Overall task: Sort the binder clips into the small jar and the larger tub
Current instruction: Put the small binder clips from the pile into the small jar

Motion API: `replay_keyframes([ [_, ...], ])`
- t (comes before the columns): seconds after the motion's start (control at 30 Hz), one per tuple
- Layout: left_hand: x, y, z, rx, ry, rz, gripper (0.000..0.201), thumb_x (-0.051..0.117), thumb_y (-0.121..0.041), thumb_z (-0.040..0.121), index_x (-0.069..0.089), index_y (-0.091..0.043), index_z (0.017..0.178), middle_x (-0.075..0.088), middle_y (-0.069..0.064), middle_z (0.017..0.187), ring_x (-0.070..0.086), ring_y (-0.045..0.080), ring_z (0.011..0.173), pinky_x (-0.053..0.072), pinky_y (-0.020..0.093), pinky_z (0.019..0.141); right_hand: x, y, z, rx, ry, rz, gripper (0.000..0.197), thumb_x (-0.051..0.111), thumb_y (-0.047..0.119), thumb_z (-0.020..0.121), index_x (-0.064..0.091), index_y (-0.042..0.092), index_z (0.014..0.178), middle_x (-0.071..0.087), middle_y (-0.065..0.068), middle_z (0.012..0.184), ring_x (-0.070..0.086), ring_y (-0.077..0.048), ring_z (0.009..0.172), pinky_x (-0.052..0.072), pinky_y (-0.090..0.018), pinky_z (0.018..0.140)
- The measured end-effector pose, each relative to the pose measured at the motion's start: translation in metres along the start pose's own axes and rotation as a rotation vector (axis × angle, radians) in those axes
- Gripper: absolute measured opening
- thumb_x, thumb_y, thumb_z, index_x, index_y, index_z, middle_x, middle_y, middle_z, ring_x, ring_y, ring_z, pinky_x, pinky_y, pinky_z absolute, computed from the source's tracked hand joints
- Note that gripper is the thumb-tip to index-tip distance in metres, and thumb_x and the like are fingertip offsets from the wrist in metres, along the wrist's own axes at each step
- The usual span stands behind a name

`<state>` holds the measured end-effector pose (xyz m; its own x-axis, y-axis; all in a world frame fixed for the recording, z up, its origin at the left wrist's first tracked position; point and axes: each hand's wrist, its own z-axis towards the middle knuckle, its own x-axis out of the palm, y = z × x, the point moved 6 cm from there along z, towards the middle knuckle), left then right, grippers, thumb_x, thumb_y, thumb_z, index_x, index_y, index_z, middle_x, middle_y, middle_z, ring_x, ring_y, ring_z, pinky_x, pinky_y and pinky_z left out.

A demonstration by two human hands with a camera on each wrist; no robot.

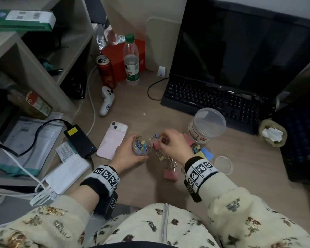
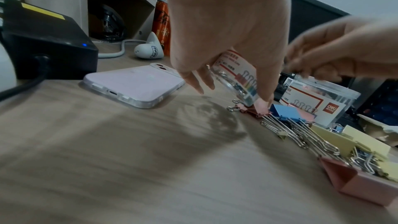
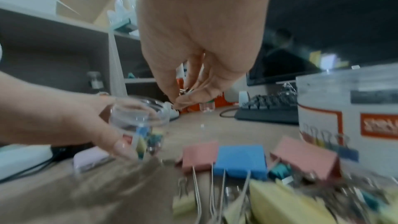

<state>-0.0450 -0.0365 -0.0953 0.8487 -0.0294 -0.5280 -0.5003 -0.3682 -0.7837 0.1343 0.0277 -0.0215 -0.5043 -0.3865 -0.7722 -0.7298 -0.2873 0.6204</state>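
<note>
Sorting was midway: left hand (image 1: pixel 131 154) curled round the small jar (image 1: pixel 142 145) on the worktop (image 1: pixel 240 158), right hand (image 1: pixel 172 142) fingers (image 3: pixel 183 99) pinching a small clip (image 1: pixel 155 136) beside its mouth. Next, judged: release it inside; big clips (image 3: pixel 240 160) await the larger tub (image 1: pixel 207 126).

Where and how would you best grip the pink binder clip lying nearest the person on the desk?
Pinch the pink binder clip across its flat folded body, coming from above on the near side. Its wire handles point away into the pile, so the body is the free, broad part.
</note>
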Motion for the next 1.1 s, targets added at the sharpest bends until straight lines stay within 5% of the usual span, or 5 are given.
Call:
replay_keyframes([
  [0.2, 0.012, -0.009, 0.009, -0.002, 0.061, -0.023, 0.091, 0.094, -0.048, 0.045, 0.051, -0.034, 0.123, 0.065, -0.011, 0.116, 0.066, 0.012, 0.108, 0.054, 0.042, 0.097, -0.002, 0.023, -0.002, -0.134, 0.026, 0.046, 0.025, 0.059, 0.035, 0.092, 0.061, 0.022, 0.113, 0.063, 0.006, 0.109, 0.058, -0.009, 0.086, 0.052, -0.029, 0.077],
  [0.3, 0.011, -0.006, 0.01, -0.001, 0.048, 0.009, 0.089, 0.095, -0.034, 0.055, 0.05, -0.026, 0.131, 0.062, -0.008, 0.119, 0.061, 0.013, 0.112, 0.048, 0.031, 0.1, 0.003, 0.0, -0.002, -0.027, 0.001, -0.056, 0.021, 0.053, 0.03, 0.093, 0.06, 0.021, 0.11, 0.063, 0.003, 0.105, 0.061, -0.016, 0.093, 0.052, -0.036, 0.079],
  [0.5, 0.001, -0.001, 0.007, 0.009, 0.019, 0.035, 0.085, 0.093, -0.032, 0.061, 0.049, -0.024, 0.134, 0.062, -0.007, 0.126, 0.06, 0.014, 0.115, 0.046, 0.031, 0.102, 0.047, -0.019, -0.022, 0.0, 0.313, -0.335, 0.035, 0.056, 0.021, 0.086, 0.055, 0.019, 0.121, 0.054, -0.005, 0.122, 0.056, -0.028, 0.105, 0.051, -0.038, 0.077],
  [0.87, -0.001, 0.008, 0.004, -0.006, 0.015, 0.036, 0.088, 0.093, -0.038, 0.057, 0.048, -0.031, 0.132, 0.064, -0.01, 0.124, 0.061, 0.013, 0.116, 0.047, 0.037, 0.105, 0.071, -0.012, -0.032, -0.078, 0.375, -0.411, 0.031, 0.054, 0.011, 0.085, 0.054, 0.013, 0.115, 0.049, -0.01, 0.115, 0.057, -0.033, 0.096, 0.052, -0.039, 0.07],
  [1.1, -0.003, 0.009, 0.006, 0.008, 0.017, 0.036, 0.088, 0.094, -0.039, 0.056, 0.049, -0.03, 0.132, 0.063, -0.011, 0.123, 0.061, 0.013, 0.115, 0.048, 0.036, 0.105, 0.08, -0.014, -0.037, -0.045, 0.44, -0.468, 0.022, 0.054, 0.004, 0.083, 0.053, 0.006, 0.106, 0.05, -0.013, 0.11, 0.058, -0.033, 0.094, 0.038, -0.033, 0.061],
])
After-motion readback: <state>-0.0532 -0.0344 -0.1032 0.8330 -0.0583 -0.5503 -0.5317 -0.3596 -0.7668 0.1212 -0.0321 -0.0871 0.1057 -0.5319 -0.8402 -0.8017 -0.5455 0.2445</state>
